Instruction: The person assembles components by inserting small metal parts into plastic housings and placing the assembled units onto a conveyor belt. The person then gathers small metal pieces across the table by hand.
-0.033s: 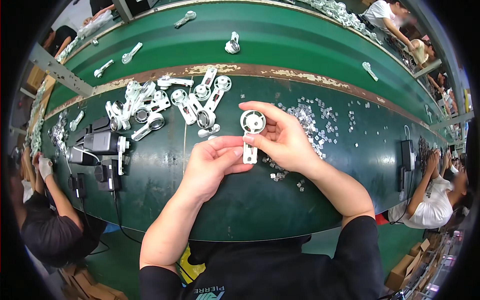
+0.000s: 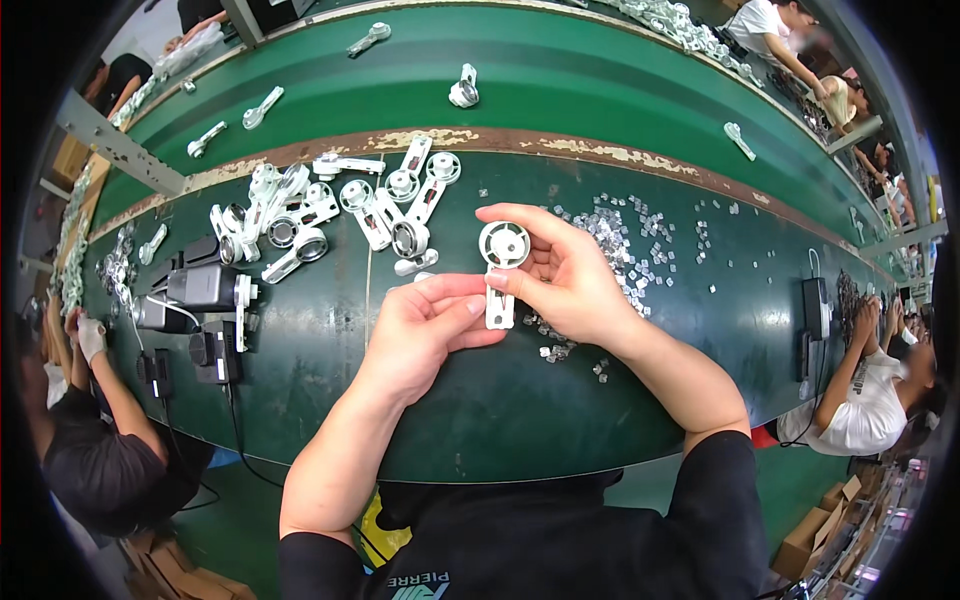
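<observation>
We hold white wheel bracket [image 2: 500, 270] over green worktop [image 2: 500, 420]: right hand [image 2: 565, 280] curled around it, left hand [image 2: 425, 325] pinching lower end. Small clear pieces [image 2: 630, 245] beyond right hand.

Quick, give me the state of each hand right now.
Left hand: closed, fingertips pinching the lower stem of the white pulley part.
Right hand: closed on the same part, holding its round wheel end.
</observation>
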### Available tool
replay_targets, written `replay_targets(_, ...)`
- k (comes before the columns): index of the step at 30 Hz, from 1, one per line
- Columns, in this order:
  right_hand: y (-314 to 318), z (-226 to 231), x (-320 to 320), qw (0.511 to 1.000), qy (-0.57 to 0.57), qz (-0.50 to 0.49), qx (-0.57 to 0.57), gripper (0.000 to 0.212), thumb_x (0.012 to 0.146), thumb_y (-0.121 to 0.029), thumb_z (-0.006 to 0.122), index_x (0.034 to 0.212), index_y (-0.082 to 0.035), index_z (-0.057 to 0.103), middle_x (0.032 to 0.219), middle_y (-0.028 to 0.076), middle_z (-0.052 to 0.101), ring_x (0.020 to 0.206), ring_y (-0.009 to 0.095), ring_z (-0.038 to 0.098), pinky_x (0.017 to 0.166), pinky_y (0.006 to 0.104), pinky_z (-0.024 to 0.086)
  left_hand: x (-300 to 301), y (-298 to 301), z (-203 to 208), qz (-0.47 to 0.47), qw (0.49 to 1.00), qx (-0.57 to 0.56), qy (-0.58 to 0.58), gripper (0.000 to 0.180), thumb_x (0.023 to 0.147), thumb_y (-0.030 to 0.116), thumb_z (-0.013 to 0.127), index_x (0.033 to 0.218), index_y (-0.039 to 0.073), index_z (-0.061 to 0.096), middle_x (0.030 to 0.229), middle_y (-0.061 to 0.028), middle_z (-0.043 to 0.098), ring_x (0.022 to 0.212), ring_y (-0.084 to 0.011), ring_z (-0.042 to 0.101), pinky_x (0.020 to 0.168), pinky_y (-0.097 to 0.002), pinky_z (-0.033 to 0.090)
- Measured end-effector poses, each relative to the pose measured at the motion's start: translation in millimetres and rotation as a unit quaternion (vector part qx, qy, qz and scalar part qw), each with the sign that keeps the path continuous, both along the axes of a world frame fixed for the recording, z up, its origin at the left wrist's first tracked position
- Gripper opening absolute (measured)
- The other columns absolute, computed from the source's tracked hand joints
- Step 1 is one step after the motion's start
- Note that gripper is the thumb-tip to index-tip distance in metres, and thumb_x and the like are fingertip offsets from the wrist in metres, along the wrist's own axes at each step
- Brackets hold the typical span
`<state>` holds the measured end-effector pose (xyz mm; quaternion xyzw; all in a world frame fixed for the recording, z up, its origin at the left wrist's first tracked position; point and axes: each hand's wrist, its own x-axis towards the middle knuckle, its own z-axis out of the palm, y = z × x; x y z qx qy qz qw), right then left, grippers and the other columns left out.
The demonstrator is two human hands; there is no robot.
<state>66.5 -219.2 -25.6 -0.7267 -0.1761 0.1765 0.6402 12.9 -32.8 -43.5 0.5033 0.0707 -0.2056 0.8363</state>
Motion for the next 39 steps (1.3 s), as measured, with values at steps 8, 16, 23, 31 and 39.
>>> replay_targets(8,-10.3,3.4,-4.0,0.961,-0.033,0.059,0.268,0.055,0.080,0.005,0.064,0.132,-0.003,0.048,0.125,0.007,0.054,0.114,0.015,0.053,0.098,0.0335,0.046,-9.6,-21.5,-22.1,-0.233,0.902,-0.348,0.105,0.048,0.092,0.036,0.061,0.124,0.001,0.053,0.114,-0.0164,0.064,0.094,-0.0244,0.065,0.078,-0.0387,0.055)
replay_targets(16,-4.6,21.0,-25.1,0.974,0.051,0.065,0.211,0.051,0.088,0.000,0.065,0.133,-0.004,0.040,0.105,0.005,0.058,0.096,0.009,0.057,0.080,0.0255,0.050,-27.9,-26.8,-11.5,0.049,0.990,-0.047,-0.126,0.014,0.093,0.016,0.062,0.095,0.003,0.058,0.085,-0.0082,0.063,0.067,-0.0154,0.060,0.055,-0.0264,0.047)
replay_targets(23,3.6,11.3,-18.0,0.977,-0.088,0.056,0.189,0.049,0.084,0.006,0.065,0.128,-0.003,0.045,0.113,0.007,0.055,0.103,0.015,0.059,0.088,0.0294,0.050,-23.5,-3.1,-7.7,0.133,0.807,0.406,-0.407,0.026,0.077,0.009,0.079,0.098,-0.002,0.069,0.079,-0.0130,0.070,0.068,-0.0168,0.066,0.063,-0.0282,0.052)
replay_targets(31,-179.7,-22.5,197.6,0.705,-0.369,-0.339,-0.501,0.043,0.079,0.003,0.058,0.118,-0.014,0.055,0.094,0.021,0.064,0.094,0.041,0.062,0.080,0.0495,0.050,14.3,57.7,22.3,0.116,0.805,0.524,-0.254,0.025,0.075,0.001,0.073,0.099,-0.001,0.067,0.083,-0.0098,0.067,0.066,-0.0149,0.061,0.061,-0.0282,0.051)
replay_targets(39,-171.4,-25.3,191.1,0.738,-0.449,-0.332,-0.378,0.045,0.079,-0.007,0.069,0.122,-0.004,0.058,0.119,0.020,0.060,0.108,0.034,0.059,0.092,0.0411,0.049,-7.2,14.4,0.9,0.044,0.633,0.670,-0.385,0.029,0.072,0.010,0.075,0.100,0.006,0.069,0.091,-0.0063,0.058,0.092,-0.0273,0.057,0.072,-0.0380,0.053)
